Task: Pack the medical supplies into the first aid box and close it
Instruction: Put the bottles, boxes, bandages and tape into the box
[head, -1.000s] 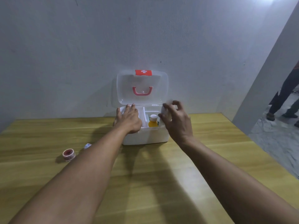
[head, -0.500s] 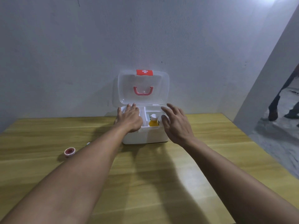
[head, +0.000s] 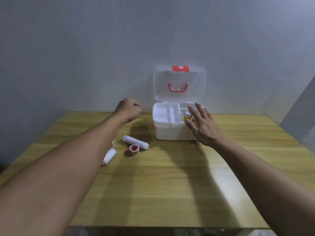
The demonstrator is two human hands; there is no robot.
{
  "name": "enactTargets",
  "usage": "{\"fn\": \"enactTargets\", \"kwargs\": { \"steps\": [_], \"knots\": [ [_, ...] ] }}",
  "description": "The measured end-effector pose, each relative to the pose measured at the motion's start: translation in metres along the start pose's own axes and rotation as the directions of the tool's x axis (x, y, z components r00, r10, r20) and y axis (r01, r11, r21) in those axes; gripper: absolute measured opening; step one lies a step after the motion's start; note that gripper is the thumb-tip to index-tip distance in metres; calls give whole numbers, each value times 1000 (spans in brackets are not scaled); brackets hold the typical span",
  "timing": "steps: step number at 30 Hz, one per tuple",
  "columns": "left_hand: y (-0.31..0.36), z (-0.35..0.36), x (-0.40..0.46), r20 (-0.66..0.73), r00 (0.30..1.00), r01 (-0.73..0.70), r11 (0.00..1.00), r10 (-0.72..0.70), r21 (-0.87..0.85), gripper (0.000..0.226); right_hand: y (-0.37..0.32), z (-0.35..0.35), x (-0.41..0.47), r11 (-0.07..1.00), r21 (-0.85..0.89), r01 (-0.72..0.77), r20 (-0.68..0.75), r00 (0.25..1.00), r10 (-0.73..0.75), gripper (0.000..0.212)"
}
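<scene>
A small roll (head: 110,155) lies half under the left forearm, beside a longer roll (head: 135,142) and a tape ring (head: 134,149). The left hand (head: 128,109) hangs curled into a loose fist, holding nothing visible. The box (head: 173,124) stands open against the wall, its lid (head: 179,84) upright. The right hand (head: 203,125), fingers spread, covers its right corner by a bottle (head: 187,116). The near table (head: 153,193) is bare.

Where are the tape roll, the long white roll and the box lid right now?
tape roll (head: 134,148): head view, on its red core.
long white roll (head: 135,142): head view, mid-length on its wrapped side.
box lid (head: 196,86): head view, on the clear panel right of the handle.
</scene>
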State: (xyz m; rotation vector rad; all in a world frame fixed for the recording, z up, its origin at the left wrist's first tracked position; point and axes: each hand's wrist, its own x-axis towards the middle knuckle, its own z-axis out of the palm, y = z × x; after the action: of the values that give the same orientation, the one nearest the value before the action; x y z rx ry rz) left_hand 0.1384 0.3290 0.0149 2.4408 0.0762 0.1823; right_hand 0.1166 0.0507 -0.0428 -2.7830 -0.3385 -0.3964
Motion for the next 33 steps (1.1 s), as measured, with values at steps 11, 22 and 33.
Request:
{"fn": "enactTargets", "kwargs": {
  "steps": [11, 22, 33],
  "knots": [
    [-47, 11, -54, 340, 940, -118, 929, -9, 352, 45, 0, -1, -1, 999, 31, -26, -2, 1000, 26, 61],
    [-83, 5, -50, 109, 994, -21, 909, -27, 417, 48, 0, 1, -2, 997, 59, -39, -11, 999, 40, 58],
    [-89, -5, -49, -23, 962, 263, 899, -273, 351, 46, -1, 2, -1, 995, 86, -57, -24, 998, 59, 57]
  ]
}}
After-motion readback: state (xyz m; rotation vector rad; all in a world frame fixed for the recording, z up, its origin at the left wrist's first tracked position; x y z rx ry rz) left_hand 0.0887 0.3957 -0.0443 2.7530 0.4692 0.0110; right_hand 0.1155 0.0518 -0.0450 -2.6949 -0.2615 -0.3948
